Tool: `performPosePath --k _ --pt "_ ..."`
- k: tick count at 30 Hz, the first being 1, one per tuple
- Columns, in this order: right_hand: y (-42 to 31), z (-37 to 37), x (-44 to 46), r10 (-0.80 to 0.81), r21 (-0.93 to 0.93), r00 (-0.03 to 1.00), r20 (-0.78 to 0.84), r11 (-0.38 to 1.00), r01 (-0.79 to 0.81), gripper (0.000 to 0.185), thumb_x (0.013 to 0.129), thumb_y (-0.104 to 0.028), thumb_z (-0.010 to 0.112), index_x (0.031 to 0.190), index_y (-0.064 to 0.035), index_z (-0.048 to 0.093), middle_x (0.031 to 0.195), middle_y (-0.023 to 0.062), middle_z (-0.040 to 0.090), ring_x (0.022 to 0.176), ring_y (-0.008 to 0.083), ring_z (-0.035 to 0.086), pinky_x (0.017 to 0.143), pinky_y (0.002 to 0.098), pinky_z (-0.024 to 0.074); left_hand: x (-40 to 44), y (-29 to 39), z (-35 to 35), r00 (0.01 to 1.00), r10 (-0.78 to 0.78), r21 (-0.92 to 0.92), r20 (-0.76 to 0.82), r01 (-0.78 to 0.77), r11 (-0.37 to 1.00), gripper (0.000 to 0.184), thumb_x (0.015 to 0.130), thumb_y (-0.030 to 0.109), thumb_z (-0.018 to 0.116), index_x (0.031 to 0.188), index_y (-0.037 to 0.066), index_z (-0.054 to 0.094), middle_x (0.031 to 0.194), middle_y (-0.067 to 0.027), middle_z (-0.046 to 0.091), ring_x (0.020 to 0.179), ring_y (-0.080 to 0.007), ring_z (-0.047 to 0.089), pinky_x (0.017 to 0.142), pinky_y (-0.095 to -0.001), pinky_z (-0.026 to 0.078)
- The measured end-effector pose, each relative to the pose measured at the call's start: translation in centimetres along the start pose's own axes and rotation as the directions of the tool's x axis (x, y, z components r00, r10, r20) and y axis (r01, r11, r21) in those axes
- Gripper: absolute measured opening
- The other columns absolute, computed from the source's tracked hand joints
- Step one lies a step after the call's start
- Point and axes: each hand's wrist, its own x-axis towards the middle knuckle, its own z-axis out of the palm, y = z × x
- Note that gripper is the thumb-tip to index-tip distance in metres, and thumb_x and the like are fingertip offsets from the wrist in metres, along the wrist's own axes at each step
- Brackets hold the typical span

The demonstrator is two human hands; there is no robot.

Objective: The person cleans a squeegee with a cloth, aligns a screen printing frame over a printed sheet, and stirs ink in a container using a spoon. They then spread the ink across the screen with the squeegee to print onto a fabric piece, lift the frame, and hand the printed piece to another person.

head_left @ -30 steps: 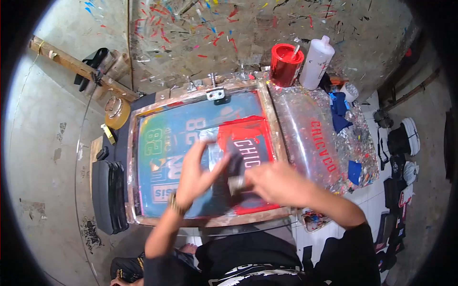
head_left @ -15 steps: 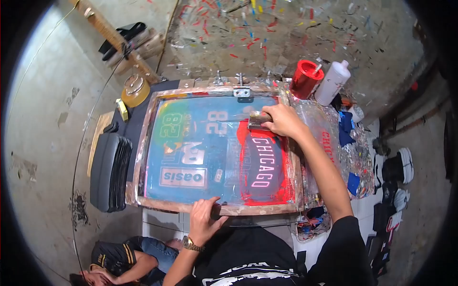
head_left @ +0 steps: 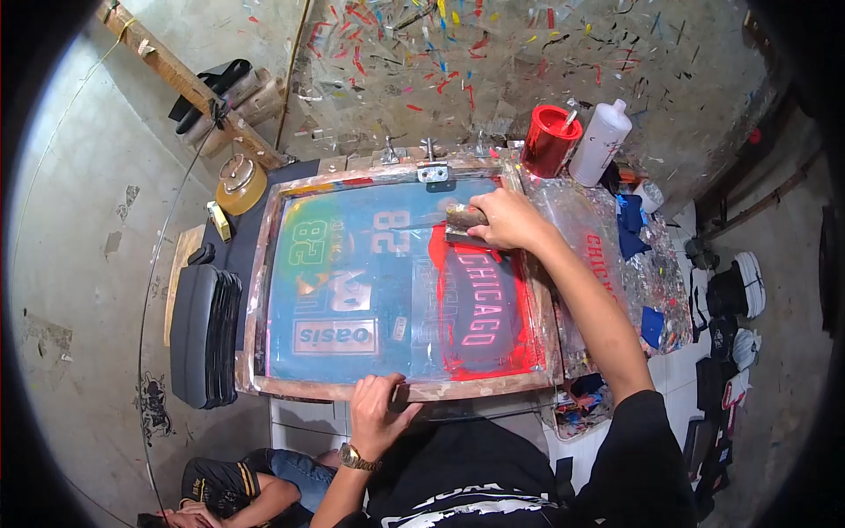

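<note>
A wood-framed printing screen [head_left: 343, 264] lies flat, its blue mesh bearing several designs. Red ink [head_left: 521, 330] surrounds the CHICAGO lettering [head_left: 478, 304] on its right side. My right hand [head_left: 506, 218] is closed on a squeegee [head_left: 464, 222], which rests on the mesh just above the lettering, at the top of the inked area. At the near edge of the frame, my left hand [head_left: 378, 409] grips the wooden rail, fingers on top and thumb towards me. A hinge clamp [head_left: 432, 173] sits on the far rail.
A red ink can [head_left: 551, 143] and a white bottle [head_left: 601, 143] stand at the back right. Blue cloth pieces [head_left: 632, 231] lie on the right. A tape roll [head_left: 240, 183] and a dark stack [head_left: 204, 334] are on the left. Another person [head_left: 233, 493] is at the lower left.
My left hand has come down from over the screen to its near rail. My right hand has carried the squeegee from the lower part of the lettering to above it.
</note>
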Motion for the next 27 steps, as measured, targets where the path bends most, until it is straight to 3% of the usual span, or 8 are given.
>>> performPosePath --k 5,8,10,17,20,27 --pt "0.2 0.2 0.6 -0.024 0.066 1.000 -0.004 0.998 0.024 0.037 0.083 -0.028 0.081 0.112 -0.0066 0.072 0.103 0.0238 0.073 0.100 0.0428 0.070 0.091 0.0508 0.0544 0.1 0.2 0.0 1.000 -0.015 0.009 0.000 0.015 1.000 0.052 0.062 0.014 0.092 0.105 0.004 0.065 0.092 -0.0082 0.066 0.084 -0.0304 0.060 0.075 -0.0410 0.045" --pt "0.9 0.7 1.1 -0.090 0.010 0.994 -0.061 0.996 0.091 0.033 0.083 -0.029 0.081 0.101 -0.0037 0.069 0.092 0.0219 0.072 0.093 0.0428 0.068 0.083 0.0509 0.0522 -0.1 0.3 0.1 1.000 -0.011 0.001 -0.009 0.011 1.000 0.050 0.062 0.014 0.092 0.103 0.005 0.065 0.092 -0.0080 0.066 0.084 -0.0303 0.060 0.075 -0.0411 0.045" --pt "1.3 0.0 1.2 -0.157 0.074 0.982 0.108 0.986 0.150 0.040 0.080 -0.028 0.084 0.114 -0.0088 0.073 0.103 0.0210 0.074 0.100 0.0413 0.070 0.089 0.0500 0.0546 0.0 0.2 0.0 1.000 -0.017 0.002 -0.005 0.017 1.000 0.049 0.062 0.015 0.092 0.103 0.005 0.066 0.092 -0.0081 0.066 0.084 -0.0303 0.060 0.075 -0.0411 0.045" --pt "0.8 -0.5 0.9 -0.065 0.024 0.993 0.095 0.998 0.063 0.041 0.079 -0.027 0.084 0.112 -0.0055 0.072 0.100 0.0221 0.074 0.100 0.0417 0.070 0.088 0.0498 0.0546 -0.1 0.3 0.1 1.000 -0.026 0.006 -0.017 0.026 1.000 0.048 0.063 0.017 0.092 0.102 0.005 0.066 0.093 -0.0079 0.066 0.084 -0.0296 0.060 0.075 -0.0410 0.045" --pt "1.1 -0.5 1.1 -0.113 0.052 0.989 0.095 0.993 0.108 0.041 0.078 -0.026 0.084 0.111 -0.0047 0.071 0.100 0.0222 0.074 0.099 0.0422 0.070 0.087 0.0507 0.0547 -0.2 0.2 0.2 0.999 -0.029 0.014 -0.014 0.029 0.999 0.047 0.064 0.018 0.091 0.101 0.005 0.065 0.092 -0.0076 0.066 0.084 -0.0293 0.060 0.076 -0.0410 0.045" --pt "-0.3 2.3 0.1 -0.116 -0.034 0.987 -0.114 0.993 0.113 0.041 0.082 -0.028 0.079 0.111 -0.0035 0.065 0.097 0.0206 0.073 0.095 0.0414 0.070 0.081 0.0528 0.0548 -0.4 -0.1 0.6 1.000 -0.019 0.003 -0.009 0.019 1.000 0.045 0.064 0.018 0.091 0.097 0.005 0.064 0.087 -0.0073 0.063 0.081 -0.0293 0.058 0.075 -0.0411 0.044"
